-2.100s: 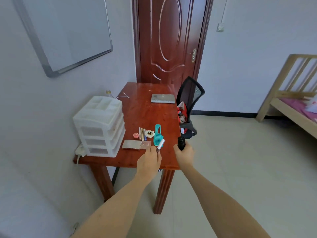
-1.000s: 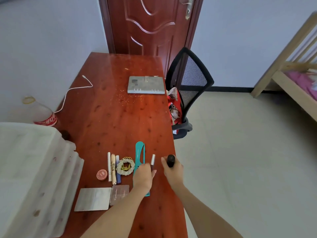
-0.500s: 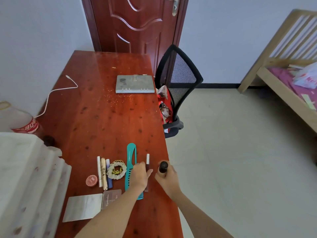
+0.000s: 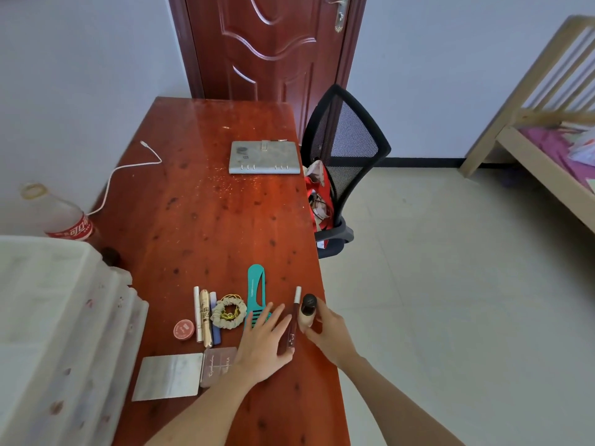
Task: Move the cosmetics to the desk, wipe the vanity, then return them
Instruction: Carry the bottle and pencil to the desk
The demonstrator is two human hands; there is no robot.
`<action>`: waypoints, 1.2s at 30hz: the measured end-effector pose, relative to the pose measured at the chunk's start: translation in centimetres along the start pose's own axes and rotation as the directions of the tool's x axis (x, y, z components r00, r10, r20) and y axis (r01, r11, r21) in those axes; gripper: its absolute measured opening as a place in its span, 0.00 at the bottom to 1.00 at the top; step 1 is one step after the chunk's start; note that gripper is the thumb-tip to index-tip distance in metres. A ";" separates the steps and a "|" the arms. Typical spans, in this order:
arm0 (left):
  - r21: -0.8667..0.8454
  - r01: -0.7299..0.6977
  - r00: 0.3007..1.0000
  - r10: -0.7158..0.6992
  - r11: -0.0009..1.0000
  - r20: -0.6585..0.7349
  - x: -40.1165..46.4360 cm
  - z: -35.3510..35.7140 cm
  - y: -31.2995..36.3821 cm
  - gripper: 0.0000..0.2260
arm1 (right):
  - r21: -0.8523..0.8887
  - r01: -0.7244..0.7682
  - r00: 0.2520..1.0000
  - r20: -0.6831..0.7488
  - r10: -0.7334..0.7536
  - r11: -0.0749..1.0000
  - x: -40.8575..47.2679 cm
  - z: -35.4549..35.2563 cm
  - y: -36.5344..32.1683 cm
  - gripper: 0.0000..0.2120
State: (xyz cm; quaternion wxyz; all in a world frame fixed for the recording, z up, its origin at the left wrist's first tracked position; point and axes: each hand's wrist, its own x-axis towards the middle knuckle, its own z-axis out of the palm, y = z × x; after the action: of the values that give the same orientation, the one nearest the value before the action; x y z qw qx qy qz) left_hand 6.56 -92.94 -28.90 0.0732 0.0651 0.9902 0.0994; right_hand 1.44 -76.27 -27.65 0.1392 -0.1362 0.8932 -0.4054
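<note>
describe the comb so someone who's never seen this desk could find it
Start at the red-brown wooden desk and go to its near right part, where small cosmetics lie in a row. The comb lies between the scrunchie and the left hand; it is the only teal item.

A home bedroom: a wooden bed frame (image 4: pixel 528 101) at right, a panelled door (image 4: pixel 273 46) at top, a red-brown table (image 4: pixel 206 220) with a mesh chair (image 4: pixel 347 146).
</note>
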 end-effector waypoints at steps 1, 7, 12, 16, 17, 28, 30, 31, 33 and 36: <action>0.013 0.017 1.000 -0.017 1.000 -0.004 -0.1 0.0 -0.1 0.26 | 0.000 0.009 1.000 0.008 -0.009 1.000 0.3 0.2 -0.2 0.25; 0.069 0.124 0.992 -0.124 0.990 0.003 -0.2 0.3 -1.1 0.28 | 0.000 0.050 0.996 0.073 -0.050 0.999 2.0 1.6 -1.7 0.24; 0.075 0.178 0.984 -0.177 0.981 -0.024 -0.6 0.4 -1.9 0.25 | -0.017 0.066 0.991 0.118 -0.064 0.998 2.5 2.2 -2.6 0.28; 0.086 0.174 0.983 -0.168 0.981 -0.073 -1.0 0.5 -2.1 0.29 | -0.152 0.099 0.990 0.113 -0.082 0.983 2.0 2.2 -1.5 0.37; 0.088 0.173 0.982 -0.165 0.981 -0.089 -1.2 0.4 -2.2 0.30 | -0.241 0.113 0.990 0.109 -0.089 0.964 1.7 2.1 -1.2 0.37; 0.121 0.136 0.985 -0.121 0.983 -0.127 -5.1 -0.2 -2.3 0.28 | -0.659 0.053 0.999 0.041 -0.034 0.750 -3.0 3.4 -0.7 0.30; 0.130 0.122 0.983 -0.102 0.984 -0.153 -5.6 -0.6 -2.1 0.28 | -0.668 0.041 0.998 -0.016 -0.069 0.743 -3.5 3.0 -1.4 0.30; 0.134 0.115 0.981 -0.092 0.984 -0.169 -5.8 -0.9 -2.0 0.28 | -0.677 0.028 0.997 -0.035 -0.070 0.735 -3.7 2.7 -1.9 0.30; 0.143 0.112 0.975 -0.081 0.983 -0.208 -6.2 -1.9 -1.5 0.29 | -0.681 0.013 0.992 -0.081 -0.094 0.733 -3.8 2.0 -2.3 0.30; 0.162 0.142 0.956 -0.093 0.976 -0.279 -7.0 -3.8 -0.4 0.31 | -0.676 0.035 0.988 -0.088 -0.127 0.736 -3.9 0.6 -3.2 0.29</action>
State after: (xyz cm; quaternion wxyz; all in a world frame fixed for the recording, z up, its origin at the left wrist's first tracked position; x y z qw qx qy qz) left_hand 12.82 -95.02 -24.31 -0.0625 -0.0019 0.9980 0.0127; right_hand 5.70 -77.26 -25.07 0.0054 -0.1899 0.9793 -0.0694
